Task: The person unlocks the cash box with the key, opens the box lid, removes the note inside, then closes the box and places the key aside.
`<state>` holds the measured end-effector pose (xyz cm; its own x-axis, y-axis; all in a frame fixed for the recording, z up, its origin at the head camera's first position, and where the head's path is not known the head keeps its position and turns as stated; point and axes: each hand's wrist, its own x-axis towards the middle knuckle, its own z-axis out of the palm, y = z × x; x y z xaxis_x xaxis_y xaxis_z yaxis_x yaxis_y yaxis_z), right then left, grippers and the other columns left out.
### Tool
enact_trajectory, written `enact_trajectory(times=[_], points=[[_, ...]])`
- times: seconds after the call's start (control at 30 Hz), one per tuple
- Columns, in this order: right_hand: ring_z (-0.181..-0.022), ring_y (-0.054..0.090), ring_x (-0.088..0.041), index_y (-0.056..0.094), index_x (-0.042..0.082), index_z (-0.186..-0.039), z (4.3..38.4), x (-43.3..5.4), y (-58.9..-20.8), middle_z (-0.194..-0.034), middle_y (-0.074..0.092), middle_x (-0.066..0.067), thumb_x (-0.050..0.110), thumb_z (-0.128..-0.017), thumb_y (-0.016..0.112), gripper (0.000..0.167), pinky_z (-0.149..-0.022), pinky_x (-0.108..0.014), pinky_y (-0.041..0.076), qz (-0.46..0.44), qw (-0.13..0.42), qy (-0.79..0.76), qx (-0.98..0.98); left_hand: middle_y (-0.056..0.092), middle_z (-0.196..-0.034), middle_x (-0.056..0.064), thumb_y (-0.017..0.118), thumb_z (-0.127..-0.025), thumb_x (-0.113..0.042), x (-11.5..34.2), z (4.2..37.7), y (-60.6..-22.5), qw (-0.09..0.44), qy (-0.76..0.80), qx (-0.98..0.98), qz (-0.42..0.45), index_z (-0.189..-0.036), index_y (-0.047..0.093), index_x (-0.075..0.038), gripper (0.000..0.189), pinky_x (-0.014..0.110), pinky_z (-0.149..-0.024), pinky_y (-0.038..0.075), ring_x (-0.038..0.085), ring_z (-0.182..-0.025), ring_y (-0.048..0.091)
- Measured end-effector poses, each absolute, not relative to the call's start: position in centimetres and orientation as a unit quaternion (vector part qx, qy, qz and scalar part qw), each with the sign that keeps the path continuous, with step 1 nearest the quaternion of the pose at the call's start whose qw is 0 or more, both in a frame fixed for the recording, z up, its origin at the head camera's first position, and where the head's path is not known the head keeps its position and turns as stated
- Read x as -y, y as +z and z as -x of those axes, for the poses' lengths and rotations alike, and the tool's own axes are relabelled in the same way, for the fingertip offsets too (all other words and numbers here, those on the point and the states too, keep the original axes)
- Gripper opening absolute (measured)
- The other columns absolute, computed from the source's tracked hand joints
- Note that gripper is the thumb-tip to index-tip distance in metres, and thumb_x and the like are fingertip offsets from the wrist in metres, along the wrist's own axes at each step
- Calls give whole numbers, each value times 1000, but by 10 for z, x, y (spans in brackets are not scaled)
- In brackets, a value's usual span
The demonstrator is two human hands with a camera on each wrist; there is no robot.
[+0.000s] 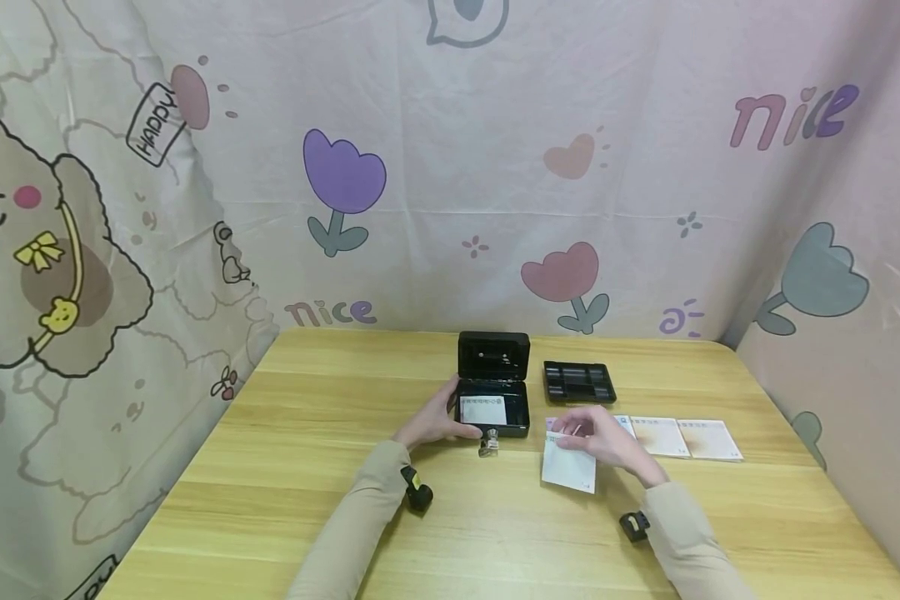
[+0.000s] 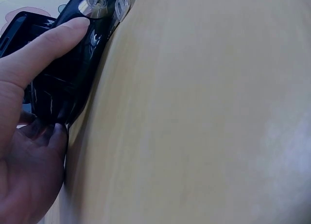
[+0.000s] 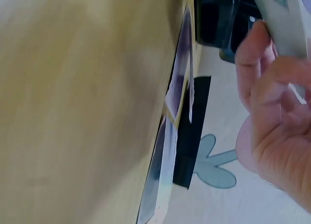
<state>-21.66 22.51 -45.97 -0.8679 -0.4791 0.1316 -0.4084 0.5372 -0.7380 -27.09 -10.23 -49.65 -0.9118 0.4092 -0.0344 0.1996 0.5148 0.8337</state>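
A small black cash box (image 1: 521,410) stands on the table with its lid (image 1: 493,357) raised and a pale paper note (image 1: 483,410) lying inside. My left hand (image 1: 437,418) grips its left side, thumb along the front wall and fingers at the side. In the left wrist view the thumb tip lies by the round lock (image 2: 92,6), where a key with a clear tag (image 2: 122,5) hangs. My right hand (image 1: 603,435) pinches another pale note (image 1: 568,471) by its upper edge, to the right of the box. The right wrist view shows that note (image 3: 284,25) tilted between thumb and fingers.
A black compartment tray (image 1: 579,382) lies behind my right hand. To the right, pale notes (image 1: 660,437) lie in a row, with the outermost note (image 1: 710,440) nearest the table's right side. A printed cloth (image 1: 435,275) hangs behind the wooden table (image 1: 330,400).
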Motion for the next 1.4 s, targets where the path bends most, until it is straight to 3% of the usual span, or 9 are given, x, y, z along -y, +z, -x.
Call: enact_trajectory(times=[0.17,0.33,0.8,1.0,1.4], points=[[-72,59,-3,73,-1,-103,214,-235,-459,-88,71,-10,7,-82,77,23,-60,-19,53,262,87,-414,-867,11,-169,19,91,-72,-33,102,271,-496,112,464,-860,-180,-161,10,-3,124,53,-128,19,37,-156,17],[-76,59,-2,73,2,-101,213,-241,-461,-91,73,-8,7,-80,78,22,-69,-19,53,278,104,-393,-871,9,-170,19,91,-72,-33,103,271,-496,114,465,-859,-179,-161,10,-2,125,52,-129,19,37,-156,16],[-77,55,-3,73,12,-89,213,-231,-465,-83,70,6,9,-74,84,19,-70,-19,50,272,87,-316,-905,8,-169,20,91,-73,-30,102,271,-494,110,475,-854,-180,-161,9,0,123,50,-129,19,37,-156,17],[-79,56,-4,73,13,-89,214,-228,-468,-88,71,7,9,-74,84,19,-72,-20,49,279,92,-292,-910,8,-169,20,91,-73,-31,102,271,-495,111,471,-857,-178,-161,9,0,124,50,-129,18,37,-156,16],[-74,53,-2,73,14,-86,214,-227,-471,-83,69,8,8,-73,85,19,-68,-18,47,285,86,-284,-912,9,-169,21,91,-72,-30,102,271,-496,109,472,-855,-185,-161,9,0,125,50,-129,18,37,-156,16]])
